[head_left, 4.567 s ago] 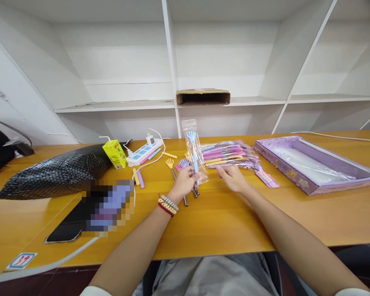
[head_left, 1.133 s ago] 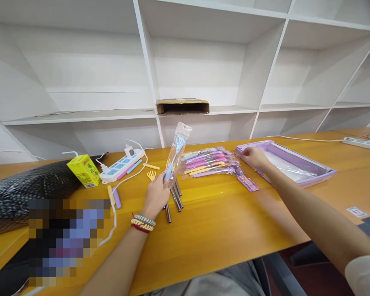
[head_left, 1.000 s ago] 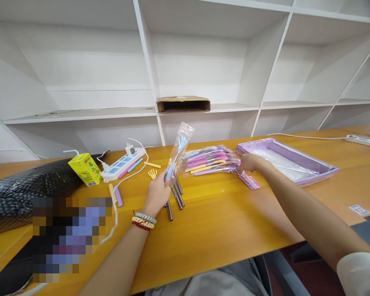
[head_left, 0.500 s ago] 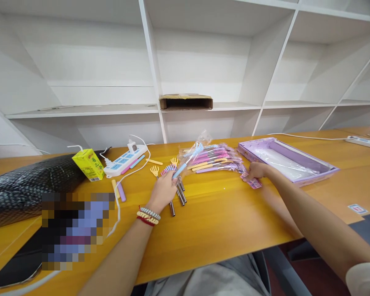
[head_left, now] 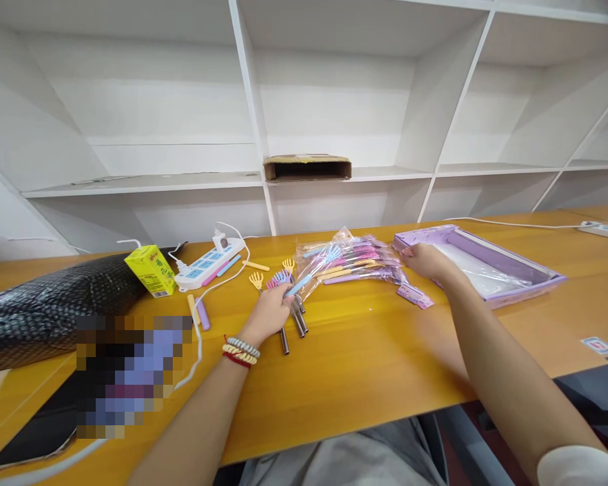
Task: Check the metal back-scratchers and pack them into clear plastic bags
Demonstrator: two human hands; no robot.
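Note:
My left hand is closed around the light-blue handle of a back scratcher. A clear plastic bag covers its hand-shaped head, which lies over the near left side of a pile of bagged back scratchers. Beside and partly under my left hand are loose back scratcher heads with metal rods. My right hand is at the left corner of a purple box, by the pile's right end. Its fingers look bunched together; what they hold, if anything, is hidden. A pink and purple card packet lies just below it.
A white power strip with a trailing cord, a yellow drink carton and several coloured handles are on the left. A black mesh-patterned bundle lies farther left. White shelves with a cardboard box stand behind.
My right hand has left the card packet and moved forward to the purple box's corner. My left hand has lowered the bagged blue back scratcher onto the pile.

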